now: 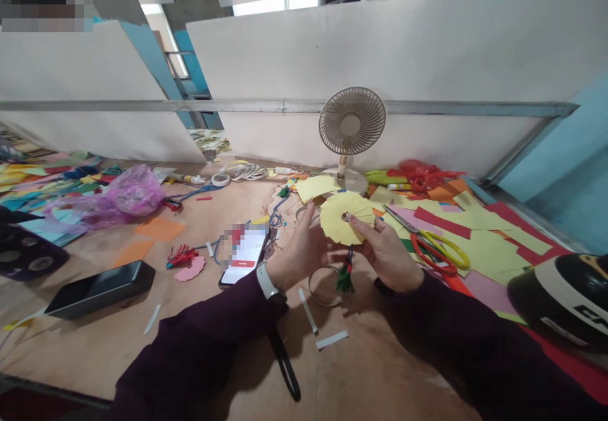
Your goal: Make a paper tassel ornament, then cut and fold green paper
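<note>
White strips (pixel 332 340) lie on the counter (pixel 76 354). Past them, raised, the yellow disc (pixel 333 217) sits pinched in my right grip (pixel 390 255), near its hole; my left grip (pixel 298 250) spreads loosely at its edge. The fan (pixel 351 122) stands behind.

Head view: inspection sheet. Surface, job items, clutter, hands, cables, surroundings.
Surface: brown table, white paper strips lying on it.
Job items: yellow disc with a central hole, held up; green tassel just below it, attachment unclear.
Clutter: phone, scissors, pink bag, coloured paper spread at right.
Hands: right hand pinches the disc near its hole; left hand at the disc's left side, grip unclear.
Cables: blue cord beside the pink bag; no power lead can be made out for certain.
Surroundings: fan at the back, white board behind it.
</note>
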Demonstrator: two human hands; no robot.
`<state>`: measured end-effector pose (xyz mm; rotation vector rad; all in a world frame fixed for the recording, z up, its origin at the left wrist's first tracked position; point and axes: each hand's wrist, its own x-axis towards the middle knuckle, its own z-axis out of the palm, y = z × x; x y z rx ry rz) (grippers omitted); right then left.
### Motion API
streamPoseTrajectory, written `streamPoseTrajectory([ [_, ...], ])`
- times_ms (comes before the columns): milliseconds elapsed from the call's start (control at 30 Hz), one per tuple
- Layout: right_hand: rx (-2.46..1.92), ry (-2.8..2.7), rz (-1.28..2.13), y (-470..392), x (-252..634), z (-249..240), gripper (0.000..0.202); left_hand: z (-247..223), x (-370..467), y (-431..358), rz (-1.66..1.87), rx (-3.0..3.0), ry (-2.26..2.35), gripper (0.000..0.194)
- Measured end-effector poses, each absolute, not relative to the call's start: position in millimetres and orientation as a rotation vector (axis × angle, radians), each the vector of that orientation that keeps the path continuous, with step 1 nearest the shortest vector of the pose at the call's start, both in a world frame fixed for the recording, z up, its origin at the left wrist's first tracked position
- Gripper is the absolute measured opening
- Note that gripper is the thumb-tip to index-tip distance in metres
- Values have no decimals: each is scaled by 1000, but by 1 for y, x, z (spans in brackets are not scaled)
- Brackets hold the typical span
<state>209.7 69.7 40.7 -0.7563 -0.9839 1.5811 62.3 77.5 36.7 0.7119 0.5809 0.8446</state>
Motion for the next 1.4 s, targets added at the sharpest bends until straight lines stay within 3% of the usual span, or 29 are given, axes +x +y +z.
streamPoseTrajectory([
  [100,-762,-943,1535,77,219,46,27,25,65,59,689,709,570,75],
  [200,-805,-891,1554,83,224,48,23,17,68,37,687,869,569,46],
  [300,-899,-822,1690,84,225,50,17,10,71,20,592,820,560,39],
  [700,-957,-1005,1912,93,209,40,17,-61,89,1,509,659,485,49],
  [933,-1155,-1069,2023,120,172,33,15,-60,89,-7,487,643,470,52],
  [1200,-834,-1131,1848,202,126,95,20,-59,87,-7,506,629,529,56],
  [1400,-991,-1252,1986,172,150,50,15,-57,87,-8,507,612,503,53],
])
